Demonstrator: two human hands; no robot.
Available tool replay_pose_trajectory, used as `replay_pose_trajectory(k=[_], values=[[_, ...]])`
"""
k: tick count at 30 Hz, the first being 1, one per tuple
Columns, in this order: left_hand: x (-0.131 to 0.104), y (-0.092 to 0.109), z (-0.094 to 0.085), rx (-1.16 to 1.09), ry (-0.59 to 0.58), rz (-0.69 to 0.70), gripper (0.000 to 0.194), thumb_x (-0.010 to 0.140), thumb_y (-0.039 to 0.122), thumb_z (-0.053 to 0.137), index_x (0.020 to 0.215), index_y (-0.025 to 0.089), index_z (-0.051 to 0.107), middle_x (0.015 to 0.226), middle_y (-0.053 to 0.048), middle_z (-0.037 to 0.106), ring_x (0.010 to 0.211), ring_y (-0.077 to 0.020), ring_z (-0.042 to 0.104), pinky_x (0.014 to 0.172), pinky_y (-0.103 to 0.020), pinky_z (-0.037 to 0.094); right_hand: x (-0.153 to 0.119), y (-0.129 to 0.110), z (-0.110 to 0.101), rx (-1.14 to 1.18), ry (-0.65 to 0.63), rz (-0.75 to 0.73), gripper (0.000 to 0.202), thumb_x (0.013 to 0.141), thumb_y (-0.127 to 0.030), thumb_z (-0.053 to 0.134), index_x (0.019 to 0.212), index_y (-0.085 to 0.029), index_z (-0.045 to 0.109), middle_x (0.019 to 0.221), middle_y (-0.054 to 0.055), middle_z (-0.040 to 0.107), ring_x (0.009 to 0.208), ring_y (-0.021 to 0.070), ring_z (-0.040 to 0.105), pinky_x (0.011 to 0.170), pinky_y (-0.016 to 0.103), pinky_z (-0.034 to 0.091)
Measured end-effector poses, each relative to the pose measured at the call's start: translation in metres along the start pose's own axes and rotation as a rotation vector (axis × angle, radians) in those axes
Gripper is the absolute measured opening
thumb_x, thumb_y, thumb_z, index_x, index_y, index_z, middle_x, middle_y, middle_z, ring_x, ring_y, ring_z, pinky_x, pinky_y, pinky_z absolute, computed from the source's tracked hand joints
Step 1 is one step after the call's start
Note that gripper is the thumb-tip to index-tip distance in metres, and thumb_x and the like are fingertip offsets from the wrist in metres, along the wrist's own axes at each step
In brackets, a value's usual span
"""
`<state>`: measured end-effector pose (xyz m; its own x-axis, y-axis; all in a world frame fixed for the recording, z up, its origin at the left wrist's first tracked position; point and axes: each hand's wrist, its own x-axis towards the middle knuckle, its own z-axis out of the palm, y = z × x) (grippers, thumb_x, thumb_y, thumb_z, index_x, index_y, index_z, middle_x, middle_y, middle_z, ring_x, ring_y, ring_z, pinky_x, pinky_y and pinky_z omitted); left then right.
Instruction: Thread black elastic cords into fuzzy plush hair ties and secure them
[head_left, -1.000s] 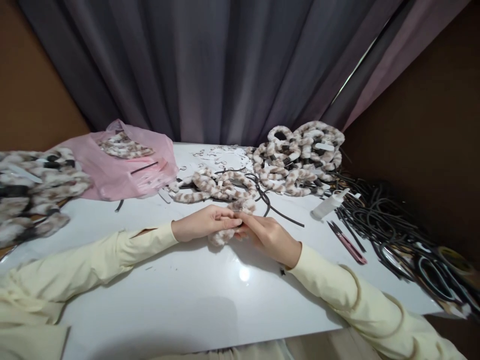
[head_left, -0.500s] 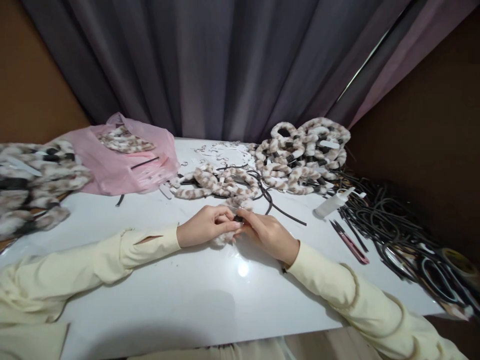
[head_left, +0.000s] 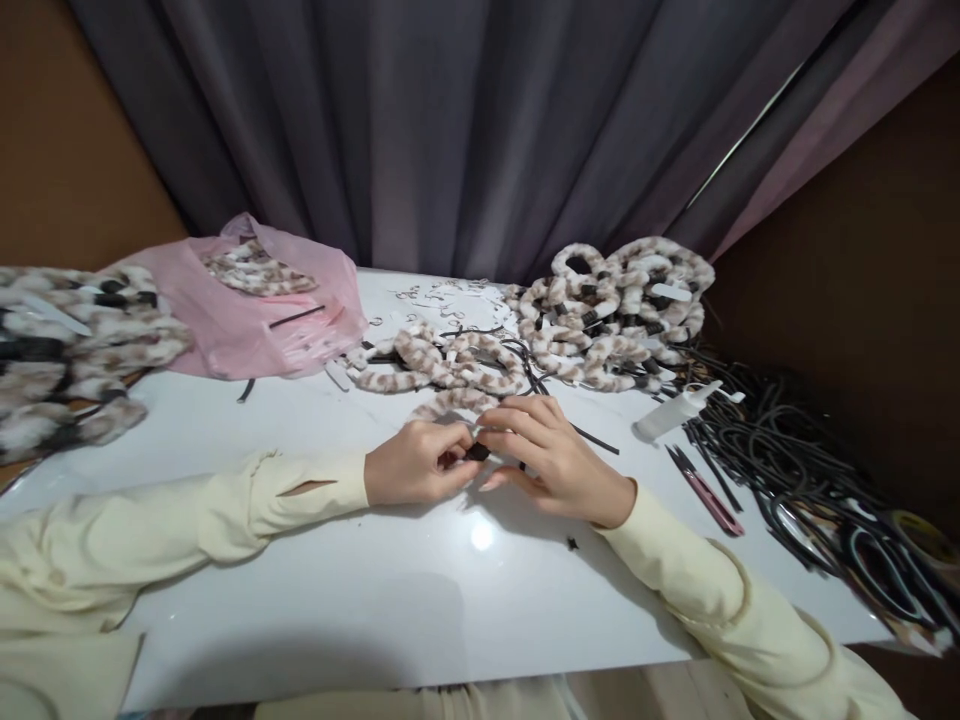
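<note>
At the middle of the white table, my left hand (head_left: 420, 461) pinches a furry white-and-brown ring (head_left: 454, 402) by its black part (head_left: 477, 452). The ring's furry arc shows behind the fingers; the rest is hidden by my hands. My right hand (head_left: 551, 455) is at the right side of the black part, fingers spread and curved over it, thumb apart below. Whether its fingertips touch the ring cannot be made out. Just behind lie more furry rings (head_left: 480, 362) with black cords.
A pink bag (head_left: 247, 325) and a furry pile (head_left: 142, 345) stand at the left. Back right are stacked furry rings (head_left: 637, 300). A white bottle (head_left: 675, 412), pink-handled snips (head_left: 709, 495) and tangled black cords (head_left: 780, 440) lie at the right. Small metal hooks (head_left: 450, 300) lie at the back.
My right hand has loosened its pinch, spread its fingers and shifted slightly right. The furry arc behind my hands shows more. The view has shifted slightly.
</note>
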<state>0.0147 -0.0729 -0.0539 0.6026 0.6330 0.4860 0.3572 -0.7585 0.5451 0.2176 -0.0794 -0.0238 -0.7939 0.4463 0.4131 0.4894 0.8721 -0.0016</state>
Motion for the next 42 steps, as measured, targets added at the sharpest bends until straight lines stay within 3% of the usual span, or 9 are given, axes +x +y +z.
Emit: replay_pose_trajectory(k=[3,8,12,16,21,27,32,37,42], values=[[-0.002,0.0,0.0,0.125,0.006,0.193,0.014,0.083,0.023,0.046,0.071,0.017,0.049,0.054,0.001,0.05,0.049,-0.0104,0.047,0.047,-0.022,0.036,0.001,-0.003,0.0,0.05,-0.099,0.038,0.02,0.092,-0.027,0.04,0.101,-0.016,0.054,0.101,0.01,0.06,0.107,0.0245,0.043,0.087,0.04,0.031],[-0.003,-0.003,0.0,0.359,-0.014,0.446,0.016,0.086,0.018,0.041,0.08,0.013,0.054,0.057,-0.004,0.054,0.053,-0.0149,0.05,0.049,-0.026,0.038,0.002,-0.006,0.004,0.113,-0.167,0.107,0.012,0.089,-0.024,0.045,0.091,-0.015,0.053,0.107,0.012,0.054,0.11,0.0273,0.037,0.086,0.042,0.03],[-0.002,-0.005,0.0,0.331,-0.019,0.434,0.022,0.09,0.024,0.04,0.083,0.012,0.058,0.058,-0.004,0.056,0.053,-0.0143,0.051,0.051,-0.025,0.039,0.003,-0.003,0.005,0.309,-0.218,0.164,0.008,0.089,-0.019,0.043,0.091,-0.017,0.05,0.098,0.009,0.052,0.103,0.0232,0.039,0.086,0.04,0.033],[-0.002,-0.007,-0.002,0.19,-0.07,0.366,0.028,0.091,0.032,0.041,0.083,0.015,0.062,0.064,-0.005,0.061,0.058,-0.0133,0.054,0.055,-0.023,0.041,0.002,0.0,0.006,0.472,-0.273,0.162,0.012,0.091,-0.023,0.042,0.09,-0.018,0.052,0.093,0.006,0.05,0.098,0.0201,0.041,0.088,0.038,0.033],[0.0,-0.007,-0.006,-0.091,-0.155,0.23,0.033,0.091,0.034,0.041,0.077,0.017,0.066,0.067,-0.004,0.063,0.06,-0.0115,0.056,0.059,-0.02,0.042,0.002,-0.001,0.004,0.526,-0.254,0.139,0.025,0.095,-0.032,0.033,0.087,-0.019,0.052,0.091,0.007,0.05,0.097,0.0201,0.041,0.087,0.038,0.033],[0.008,-0.002,-0.008,-0.525,-0.159,-0.344,0.023,0.076,0.035,0.062,0.07,0.014,0.063,0.055,0.003,0.056,0.047,-0.0068,0.045,0.045,-0.018,0.034,0.002,-0.003,0.004,0.47,-0.088,0.166,0.042,0.093,-0.048,0.022,0.087,-0.018,0.051,0.091,0.008,0.051,0.089,0.0204,0.043,0.079,0.037,0.036],[0.012,0.002,-0.008,-0.936,-0.227,-0.629,0.025,0.073,0.036,0.066,0.074,0.012,0.059,0.061,-0.001,0.066,0.05,-0.0094,0.055,0.048,-0.019,0.038,0.001,-0.006,0.01,0.316,0.032,0.159,0.028,0.094,-0.038,0.03,0.094,-0.019,0.05,0.098,0.01,0.053,0.096,0.0216,0.044,0.083,0.038,0.035],[0.012,0.001,-0.008,-1.168,-0.231,-0.751,0.028,0.067,0.035,0.072,0.071,0.012,0.057,0.064,-0.004,0.069,0.056,-0.0133,0.062,0.056,-0.022,0.044,0.0,-0.011,0.014,-0.023,0.154,0.142,0.018,0.093,-0.026,0.038,0.094,-0.016,0.053,0.114,0.016,0.052,0.117,0.027,0.036,0.089,0.042,0.033],[0.014,0.001,-0.009,-1.17,-0.212,-0.773,0.027,0.068,0.034,0.071,0.072,0.011,0.058,0.061,-0.004,0.068,0.054,-0.0117,0.06,0.054,-0.021,0.042,0.001,-0.013,0.012,-0.16,0.278,0.125,0.016,0.091,-0.029,0.046,0.087,-0.016,0.054,0.126,0.016,0.049,0.121,0.0284,0.035,0.09,0.043,0.032]])
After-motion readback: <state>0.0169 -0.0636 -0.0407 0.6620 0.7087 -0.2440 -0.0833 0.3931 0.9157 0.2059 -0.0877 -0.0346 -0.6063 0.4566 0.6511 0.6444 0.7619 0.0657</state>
